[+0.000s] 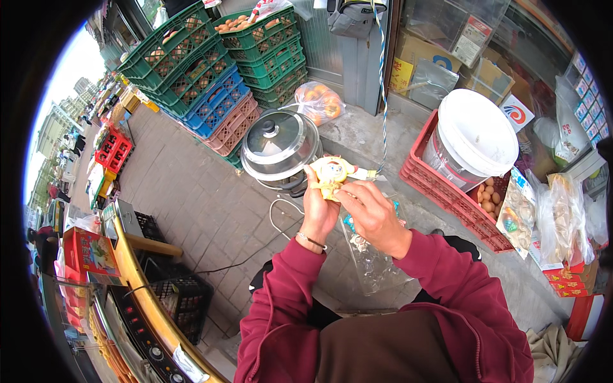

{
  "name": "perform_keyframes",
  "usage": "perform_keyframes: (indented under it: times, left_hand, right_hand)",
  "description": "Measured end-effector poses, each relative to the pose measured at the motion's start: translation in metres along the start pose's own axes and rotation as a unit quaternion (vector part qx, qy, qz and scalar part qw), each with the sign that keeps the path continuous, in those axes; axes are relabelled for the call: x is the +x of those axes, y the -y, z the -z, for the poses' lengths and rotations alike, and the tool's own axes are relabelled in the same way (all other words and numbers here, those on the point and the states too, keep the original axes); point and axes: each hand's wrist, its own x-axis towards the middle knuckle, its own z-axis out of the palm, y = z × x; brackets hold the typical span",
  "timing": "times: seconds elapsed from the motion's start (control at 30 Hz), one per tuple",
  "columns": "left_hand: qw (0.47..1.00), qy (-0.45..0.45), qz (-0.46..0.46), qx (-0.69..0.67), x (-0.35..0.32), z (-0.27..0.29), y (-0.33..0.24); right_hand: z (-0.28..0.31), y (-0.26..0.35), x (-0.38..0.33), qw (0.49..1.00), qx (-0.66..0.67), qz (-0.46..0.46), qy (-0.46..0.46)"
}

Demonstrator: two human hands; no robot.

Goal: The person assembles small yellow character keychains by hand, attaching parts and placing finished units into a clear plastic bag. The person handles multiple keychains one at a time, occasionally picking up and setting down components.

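I hold a small yellow and white toy figure (330, 173) in front of me with both hands. My left hand (317, 207) grips it from the left and below. My right hand (373, 214) pinches it from the right, fingers curled on its lower side. A clear plastic bag (373, 260) with small items inside hangs below my right hand. Both sleeves are dark red.
A steel pot with a glass lid (279, 148) stands on the pavement ahead. Stacked green, blue and pink crates (211, 83) are at the back left. A red crate (447, 191) holds a white bucket (476, 137) and eggs. A stall counter (137, 300) curves along the left.
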Motion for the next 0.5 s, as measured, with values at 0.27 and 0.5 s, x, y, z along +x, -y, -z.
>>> perform_keyframes:
  times: [0.27, 0.5]
  left_hand:
    - [0.997, 0.057, -0.044, 0.030, -0.013, -0.002, -0.022]
    - [0.999, -0.034, -0.011, 0.010, -0.014, 0.001, -0.012]
  right_hand:
    - [0.026, -0.004, 0.019, 0.964, 0.181, -0.178, -0.083]
    - [0.005, 0.021, 0.009, 0.997, 0.014, -0.064, -0.042]
